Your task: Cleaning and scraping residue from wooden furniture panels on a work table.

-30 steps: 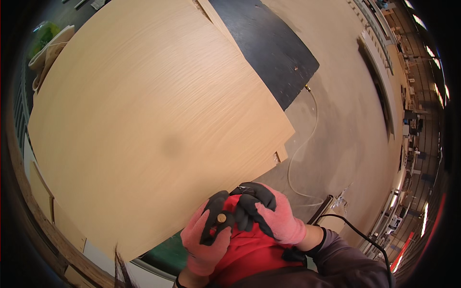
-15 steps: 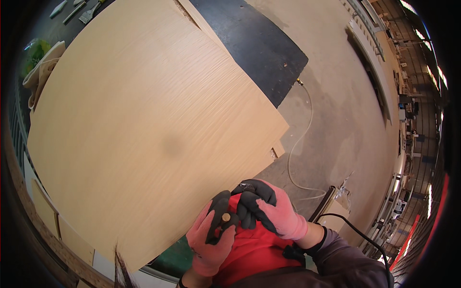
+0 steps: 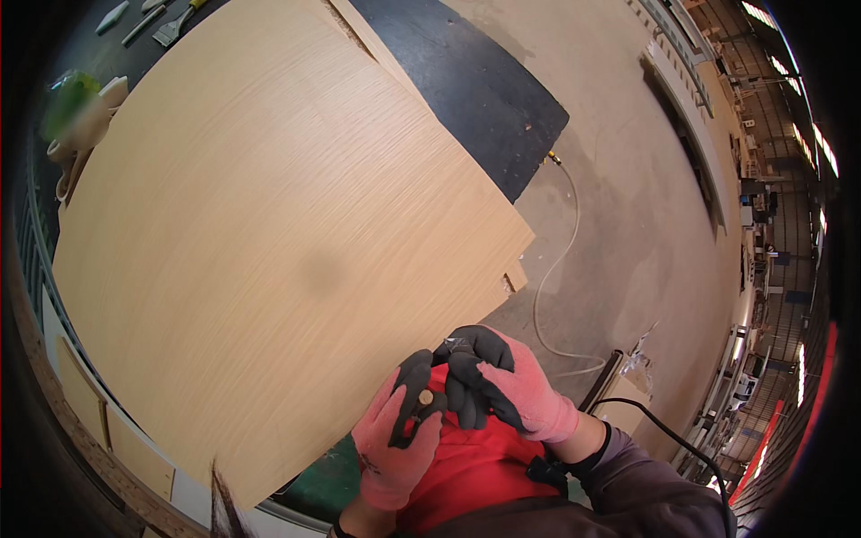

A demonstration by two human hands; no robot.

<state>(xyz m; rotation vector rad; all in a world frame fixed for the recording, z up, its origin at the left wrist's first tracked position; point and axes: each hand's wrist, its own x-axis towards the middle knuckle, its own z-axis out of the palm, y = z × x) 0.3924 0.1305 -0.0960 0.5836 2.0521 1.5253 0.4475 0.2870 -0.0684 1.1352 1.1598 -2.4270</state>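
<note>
My left hand (image 3: 399,439), in a pink glove with dark grey fingers, is closed around a small wooden dowel (image 3: 426,396); only its round, light-brown end shows between thumb and fingers. Close beside it, my right hand (image 3: 516,384) wears a matching glove and has its fingers curled in. A small shiny bit shows at its fingertips, too little to name. Both hands are in front of my red apron (image 3: 475,462), by the near edge of a large wood-grain board (image 3: 287,197).
A black panel (image 3: 466,81) lies beside the board at the far right. A pale hose (image 3: 545,296) runs from it across the floor. Brushes (image 3: 172,31) and a cloth (image 3: 90,125) lie at the far left. A black cable (image 3: 677,437) curves past my right arm.
The view has shifted slightly. Both hands keep nearly the same pose, the left still around the dowel, and the right fingers have moved only a little.
</note>
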